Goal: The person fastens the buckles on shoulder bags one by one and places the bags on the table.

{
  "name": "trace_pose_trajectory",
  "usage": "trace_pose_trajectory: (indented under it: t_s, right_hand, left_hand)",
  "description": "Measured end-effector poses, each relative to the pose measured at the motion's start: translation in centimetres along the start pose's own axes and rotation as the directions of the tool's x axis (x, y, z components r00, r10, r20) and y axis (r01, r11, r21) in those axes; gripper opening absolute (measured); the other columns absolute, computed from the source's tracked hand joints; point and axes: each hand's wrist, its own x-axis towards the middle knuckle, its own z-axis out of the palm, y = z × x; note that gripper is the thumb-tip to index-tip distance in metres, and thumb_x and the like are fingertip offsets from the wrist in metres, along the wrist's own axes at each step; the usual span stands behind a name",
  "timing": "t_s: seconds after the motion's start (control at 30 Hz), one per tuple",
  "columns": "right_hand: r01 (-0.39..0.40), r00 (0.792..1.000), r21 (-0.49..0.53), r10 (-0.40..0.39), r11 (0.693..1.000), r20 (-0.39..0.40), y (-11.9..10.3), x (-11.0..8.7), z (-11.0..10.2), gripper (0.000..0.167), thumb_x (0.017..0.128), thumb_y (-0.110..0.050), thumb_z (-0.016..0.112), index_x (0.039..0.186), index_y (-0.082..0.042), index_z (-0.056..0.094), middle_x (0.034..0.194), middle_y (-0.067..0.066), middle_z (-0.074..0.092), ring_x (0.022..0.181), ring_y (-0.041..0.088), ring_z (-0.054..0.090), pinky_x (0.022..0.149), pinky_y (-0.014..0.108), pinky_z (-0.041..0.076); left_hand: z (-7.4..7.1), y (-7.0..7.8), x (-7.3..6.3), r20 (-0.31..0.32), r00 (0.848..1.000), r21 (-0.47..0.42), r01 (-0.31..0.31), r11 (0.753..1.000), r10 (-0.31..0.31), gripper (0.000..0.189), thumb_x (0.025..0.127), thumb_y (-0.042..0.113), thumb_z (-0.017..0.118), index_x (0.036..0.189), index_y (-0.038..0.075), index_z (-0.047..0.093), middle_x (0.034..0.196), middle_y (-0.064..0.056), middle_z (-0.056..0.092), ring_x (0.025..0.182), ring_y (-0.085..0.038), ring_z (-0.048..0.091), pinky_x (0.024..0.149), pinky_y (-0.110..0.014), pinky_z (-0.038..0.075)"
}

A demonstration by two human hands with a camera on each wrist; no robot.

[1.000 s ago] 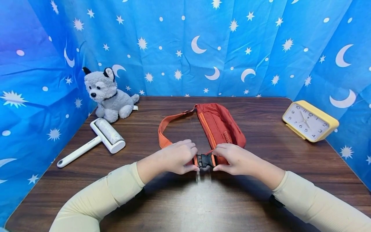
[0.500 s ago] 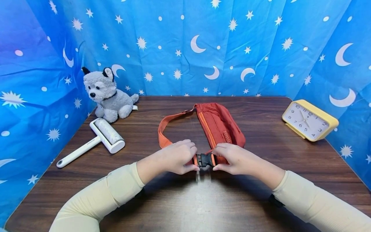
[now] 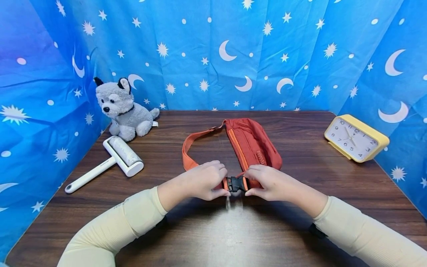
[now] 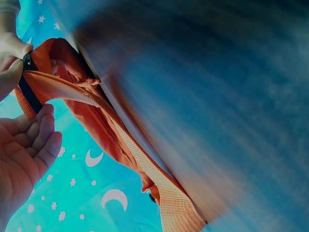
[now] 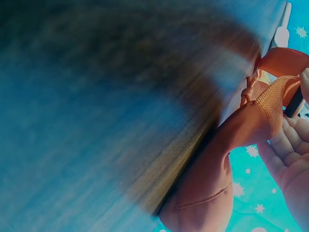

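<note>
A red waist bag (image 3: 251, 142) with an orange zip lies on the table, its orange strap (image 3: 189, 148) looped out to the left. At the bag's near end is a black side-release buckle (image 3: 237, 184), its two halves joined. My left hand (image 3: 208, 181) pinches the buckle's left end by the strap between thumb and fingers. On the other end, my right hand (image 3: 267, 183) pinches the webbing beside the buckle. The left wrist view shows the strap (image 4: 140, 150) running down from the fingers. In the right wrist view the bag's body (image 5: 203, 193) hangs below the right hand (image 5: 294, 159).
At the left, a white lint roller (image 3: 123, 155) lies on the brown wooden table (image 3: 186, 237). Behind it sits a grey husky plush (image 3: 121, 107). A yellow alarm clock (image 3: 357, 139) stands at the right. Blue star-and-moon cloth (image 3: 200, 44) hangs around the table.
</note>
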Motion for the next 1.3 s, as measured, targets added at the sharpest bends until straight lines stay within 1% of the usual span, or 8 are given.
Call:
trace_pose_trajectory:
  t_s: [0.17, 0.57, 0.83, 1.07, 1.3]
  right_hand:
    - [-0.006, 1.000, 0.020, 0.006, 1.000, 0.008, 0.05, 0.03, -0.02, 0.035, 0.080, -0.028, 0.075, 0.104, -0.006, 0.062, 0.083, -0.004, 0.049, 0.070, 0.007, 0.042, 0.061, 0.023, 0.038]
    - [-0.019, 1.000, 0.036, 0.019, 0.999, -0.010, 0.07, 0.05, 0.01, 0.031, 0.079, -0.025, 0.076, 0.100, -0.007, 0.062, 0.078, -0.004, 0.045, 0.066, 0.006, 0.039, 0.058, 0.022, 0.036]
    - [-0.026, 1.000, 0.038, 0.026, 0.999, -0.010, 0.11, 0.03, 0.11, 0.032, 0.080, -0.028, 0.075, 0.101, -0.008, 0.063, 0.079, -0.005, 0.046, 0.067, 0.006, 0.040, 0.058, 0.022, 0.036]
    - [-0.035, 0.999, 0.046, 0.035, 0.998, -0.004, 0.09, 0.02, 0.11, 0.034, 0.080, -0.028, 0.075, 0.103, -0.006, 0.062, 0.087, -0.004, 0.052, 0.070, 0.008, 0.045, 0.062, 0.023, 0.040]
    - [-0.045, 0.999, 0.052, 0.045, 0.998, 0.008, 0.02, 0.15, 0.12, 0.032, 0.080, -0.025, 0.076, 0.103, -0.007, 0.062, 0.079, -0.005, 0.046, 0.068, 0.007, 0.041, 0.059, 0.023, 0.037]
  left_hand:
    - [-0.07, 0.04, -0.03, -0.007, 1.000, 0.003, -0.001, 1.000, 0.001, 0.037, 0.087, 0.042, 0.063, 0.084, 0.006, 0.056, 0.072, 0.002, 0.047, 0.067, -0.015, 0.043, 0.068, -0.029, 0.038]
    - [0.00, -0.02, 0.05, -0.006, 1.000, -0.001, 0.005, 1.000, -0.005, 0.038, 0.087, 0.043, 0.063, 0.086, 0.005, 0.057, 0.074, 0.001, 0.049, 0.068, -0.015, 0.044, 0.069, -0.030, 0.039]
    - [0.02, -0.07, 0.02, 0.001, 1.000, -0.015, 0.014, 1.000, -0.014, 0.038, 0.087, 0.043, 0.063, 0.086, 0.005, 0.057, 0.073, 0.001, 0.048, 0.068, -0.015, 0.043, 0.068, -0.029, 0.038]
    - [0.11, -0.10, 0.05, -0.002, 1.000, -0.006, 0.006, 1.000, -0.006, 0.038, 0.087, 0.043, 0.062, 0.085, 0.006, 0.057, 0.072, 0.002, 0.047, 0.067, -0.015, 0.043, 0.068, -0.029, 0.038]
    - [0.09, -0.06, 0.12, 0.009, 1.000, -0.009, 0.012, 1.000, -0.012, 0.037, 0.087, 0.043, 0.062, 0.084, 0.006, 0.056, 0.072, 0.002, 0.046, 0.067, -0.015, 0.042, 0.069, -0.029, 0.037]
